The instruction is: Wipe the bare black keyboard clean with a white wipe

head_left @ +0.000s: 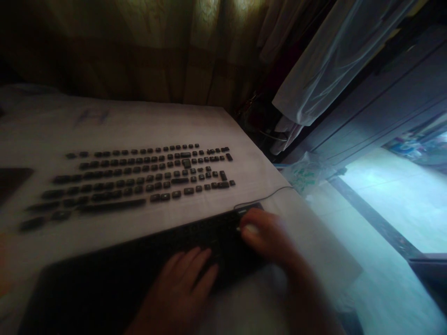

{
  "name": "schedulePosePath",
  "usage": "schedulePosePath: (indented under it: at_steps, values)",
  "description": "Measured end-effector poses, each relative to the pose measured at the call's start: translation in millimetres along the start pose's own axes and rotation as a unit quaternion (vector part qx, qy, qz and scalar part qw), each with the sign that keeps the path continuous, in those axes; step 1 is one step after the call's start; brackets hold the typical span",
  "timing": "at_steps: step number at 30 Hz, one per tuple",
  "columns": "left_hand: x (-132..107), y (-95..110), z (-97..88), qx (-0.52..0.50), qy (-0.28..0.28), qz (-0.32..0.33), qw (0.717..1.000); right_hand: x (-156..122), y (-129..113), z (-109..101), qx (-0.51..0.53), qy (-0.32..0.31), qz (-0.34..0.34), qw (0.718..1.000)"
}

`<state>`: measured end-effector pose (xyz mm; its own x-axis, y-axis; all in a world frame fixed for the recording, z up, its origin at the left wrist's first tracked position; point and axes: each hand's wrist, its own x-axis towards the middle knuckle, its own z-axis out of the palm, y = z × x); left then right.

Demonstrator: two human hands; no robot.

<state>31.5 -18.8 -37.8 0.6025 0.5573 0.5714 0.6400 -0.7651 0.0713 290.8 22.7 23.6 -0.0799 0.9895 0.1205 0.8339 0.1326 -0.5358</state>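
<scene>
A black keyboard base (115,274) lies at the near edge of a table covered with a white cloth (146,121). My left hand (185,288) rests flat on the base, fingers stretched out and together. My right hand (267,235) curls over the base's right end, with something small and pale (249,229) showing at its fingertips; motion blurs it. Behind the base, several rows of loose black keycaps (139,179) are laid out on the cloth in keyboard order. A thin cable (268,195) runs from the base's right corner.
A dark flat object (12,181) sits at the table's left edge. Curtains (167,51) hang behind the table. A white cloth (328,60) hangs at right over a dark cabinet (380,107). A plastic bag (303,174) lies by the table's right edge, with pale floor (394,204) beyond.
</scene>
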Motion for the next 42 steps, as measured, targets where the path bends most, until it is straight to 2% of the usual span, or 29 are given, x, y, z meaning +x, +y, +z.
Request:
schedulePosePath:
  at_steps: [2,4,6,8,10,13,15,18,22,29,37,42]
  values:
    - [-3.0,0.0,2.3,-0.006,-0.009,-0.003,1.0,0.9,4.4,-3.8,0.038,0.031,0.022,0.999]
    - [-5.9,0.5,4.9,-0.011,-0.013,-0.005,1.0,2.7,9.9,-8.3,0.072,0.099,0.072,0.99]
    - [-7.6,1.1,7.2,-0.013,-0.009,-0.007,1.0,5.0,14.6,-12.5,0.103,0.173,0.137,0.97]
    - [-7.2,1.4,7.8,-0.012,-0.012,-0.011,1.0,6.9,17.4,-15.6,0.138,0.201,0.185,0.952]
    - [-3.9,0.1,4.2,-0.007,-0.012,-0.009,1.0,7.5,18.1,-16.8,0.162,0.178,0.191,0.952]
    - [4.8,-5.4,-11.3,0.009,-0.01,0.01,1.0,5.5,16.5,-14.3,0.152,0.127,0.135,0.971]
    - [9.7,-10.3,-25.2,0.015,-0.093,0.045,0.995,2.9,14.2,-10.4,0.134,0.098,0.079,0.983]
    - [11.2,-16.3,-40.7,0.034,-0.109,0.057,0.992,-0.6,9.4,-3.9,0.115,0.071,0.004,0.991]
    - [6.5,-19.5,-42.6,0.045,-0.101,0.065,0.992,-1.6,3.3,3.7,0.097,0.065,-0.051,0.992]
    - [5.5,-20.7,-34.5,0.057,-0.092,0.069,0.992,-0.3,2.4,12.7,0.049,0.049,-0.068,0.995]
    - [5.9,-20.1,-34.9,0.049,-0.085,0.065,0.993,-3.5,0.1,9.1,0.034,0.008,-0.052,0.998]
    - [7.3,-19.6,-35.9,0.044,-0.092,0.059,0.993,-4.5,1.4,6.0,0.042,0.005,-0.049,0.998]
